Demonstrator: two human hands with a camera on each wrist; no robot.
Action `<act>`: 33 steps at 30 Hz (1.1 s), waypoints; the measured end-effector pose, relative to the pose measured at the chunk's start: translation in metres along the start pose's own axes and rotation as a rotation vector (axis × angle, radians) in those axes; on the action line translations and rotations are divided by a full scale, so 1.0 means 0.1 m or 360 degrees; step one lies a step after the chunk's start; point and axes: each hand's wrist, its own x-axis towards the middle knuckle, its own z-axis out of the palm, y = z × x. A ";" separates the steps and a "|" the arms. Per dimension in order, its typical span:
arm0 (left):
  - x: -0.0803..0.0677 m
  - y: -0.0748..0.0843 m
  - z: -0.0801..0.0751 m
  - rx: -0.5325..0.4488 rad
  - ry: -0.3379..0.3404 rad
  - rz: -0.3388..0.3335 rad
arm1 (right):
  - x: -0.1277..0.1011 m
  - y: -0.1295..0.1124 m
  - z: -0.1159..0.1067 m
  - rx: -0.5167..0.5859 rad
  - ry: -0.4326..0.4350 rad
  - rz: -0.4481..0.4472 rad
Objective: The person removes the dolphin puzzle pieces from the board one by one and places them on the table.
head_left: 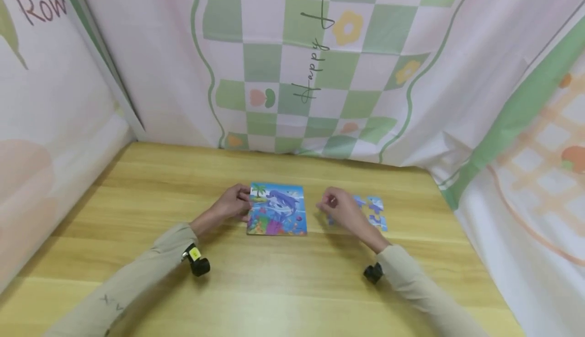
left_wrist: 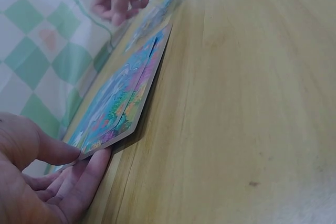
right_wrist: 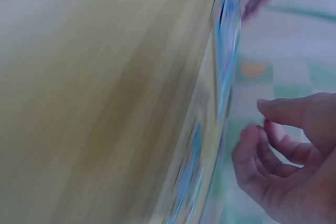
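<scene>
A square puzzle board with a dolphin picture lies on the wooden table. My left hand pinches its left edge; in the left wrist view the thumb lies on top of the board's near corner and the fingers sit under it, so that edge is raised slightly. Just right of the board my right hand hovers with loosely curled fingers and nothing visible between them. Several loose blue pieces lie beside and partly behind that hand.
Patterned green and pink cloth hangs behind and along both sides of the table. Bare wood stretches in front of the board toward me. The right wrist view is blurred.
</scene>
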 end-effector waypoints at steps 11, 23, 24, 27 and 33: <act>0.01 0.00 0.00 0.0004 0.0030 0.0006 | 0.34 -0.50 0.47 -0.0088 -0.0486 -0.0091; 0.01 -0.01 -0.01 0.0000 0.0027 0.0013 | 0.34 -0.53 0.55 -0.0176 -0.0575 -0.0228; 0.01 -0.01 -0.01 -0.0002 0.0027 0.0014 | 0.33 -0.55 0.55 -0.0193 -0.0575 -0.0221; 0.02 -0.02 0.00 -0.0005 0.0028 0.0017 | 0.32 -0.59 0.54 -0.0230 -0.0585 -0.0205; 0.02 -0.02 -0.01 -0.0007 0.0026 0.0023 | 0.38 -0.66 0.55 -0.0123 -0.0683 -0.0291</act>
